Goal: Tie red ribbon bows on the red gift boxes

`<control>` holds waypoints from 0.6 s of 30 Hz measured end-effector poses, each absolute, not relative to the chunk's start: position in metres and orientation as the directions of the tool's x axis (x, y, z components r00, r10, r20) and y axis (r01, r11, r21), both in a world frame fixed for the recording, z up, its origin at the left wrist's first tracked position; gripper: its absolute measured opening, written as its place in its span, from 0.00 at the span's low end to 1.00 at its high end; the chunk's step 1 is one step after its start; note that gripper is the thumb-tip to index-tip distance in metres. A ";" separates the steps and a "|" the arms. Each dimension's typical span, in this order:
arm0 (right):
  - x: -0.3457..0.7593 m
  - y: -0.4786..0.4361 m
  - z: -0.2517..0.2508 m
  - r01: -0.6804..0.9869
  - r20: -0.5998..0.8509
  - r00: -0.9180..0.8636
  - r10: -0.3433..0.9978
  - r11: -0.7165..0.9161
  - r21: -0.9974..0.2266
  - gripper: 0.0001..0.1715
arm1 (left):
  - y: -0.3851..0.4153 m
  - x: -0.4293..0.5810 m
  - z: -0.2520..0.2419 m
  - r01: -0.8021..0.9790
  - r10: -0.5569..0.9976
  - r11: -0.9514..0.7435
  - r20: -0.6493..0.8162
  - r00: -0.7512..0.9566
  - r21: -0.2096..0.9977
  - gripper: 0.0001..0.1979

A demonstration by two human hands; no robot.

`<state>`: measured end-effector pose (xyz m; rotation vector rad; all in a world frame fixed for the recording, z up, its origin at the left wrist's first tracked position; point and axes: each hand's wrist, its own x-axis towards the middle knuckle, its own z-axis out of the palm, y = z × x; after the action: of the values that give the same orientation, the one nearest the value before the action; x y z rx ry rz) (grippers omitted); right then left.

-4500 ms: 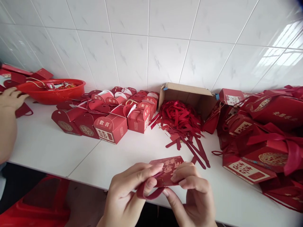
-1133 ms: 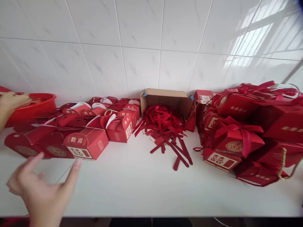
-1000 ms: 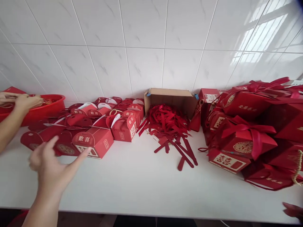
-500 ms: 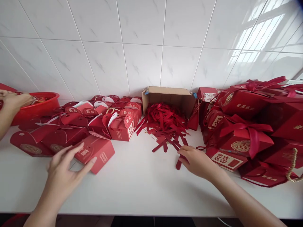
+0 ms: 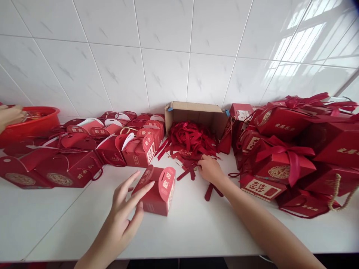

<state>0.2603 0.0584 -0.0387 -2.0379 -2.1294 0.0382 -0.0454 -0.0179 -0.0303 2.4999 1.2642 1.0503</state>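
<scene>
A small red gift box (image 5: 154,194) with gold characters on its rounded flap stands on the white table in front of me. My left hand (image 5: 126,209) is at its left side, with long fingers over the top and the thumb against the near side. At the front edge of a heap of red ribbons (image 5: 193,138), my right hand (image 5: 210,170) reaches down with its fingers drawn together; what they pinch is hidden. Flat dark red strips (image 5: 209,191) lie under and beside the right wrist.
The ribbons spill from a cardboard box (image 5: 196,106) lying on its side against the tiled wall. Several red gift boxes (image 5: 137,151) stand in rows at left. Ribbon-tied boxes (image 5: 286,168) are stacked at right. Another person's hand (image 5: 11,115) is over a red basin (image 5: 30,129).
My left hand has brought the gift box to the right, and its flap with characters now faces right. My right hand has moved from the loose strips up to the heap's edge.
</scene>
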 end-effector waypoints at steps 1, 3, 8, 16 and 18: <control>0.262 0.057 -0.038 0.989 0.126 -0.008 0.992 0.027 -0.149 0.15 | -0.017 -0.045 -0.030 0.664 0.729 -0.647 0.558 0.396 0.375 0.26; 0.264 0.058 -0.034 0.988 0.149 0.061 0.987 -0.038 -0.152 0.16 | -0.017 -0.042 -0.029 0.661 0.686 -0.675 0.609 0.398 0.328 0.23; 0.261 0.085 -0.022 0.963 0.228 0.187 0.955 -0.133 -0.233 0.28 | -0.019 -0.027 -0.028 0.557 0.654 -0.739 0.603 0.456 0.380 0.12; 0.246 0.108 -0.011 0.905 0.258 0.230 0.939 -0.108 -0.412 0.15 | -0.015 -0.028 -0.033 0.480 0.652 -0.758 0.505 0.565 0.442 0.19; 0.253 0.099 0.008 0.884 0.355 0.230 0.906 -0.041 -0.466 0.17 | -0.014 -0.029 -0.032 0.479 0.657 -0.754 0.494 0.569 0.450 0.19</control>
<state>0.2526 0.0992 0.0076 -1.9075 -1.6407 0.0486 -0.0292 -0.0137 -0.0322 2.5383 0.9399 0.9620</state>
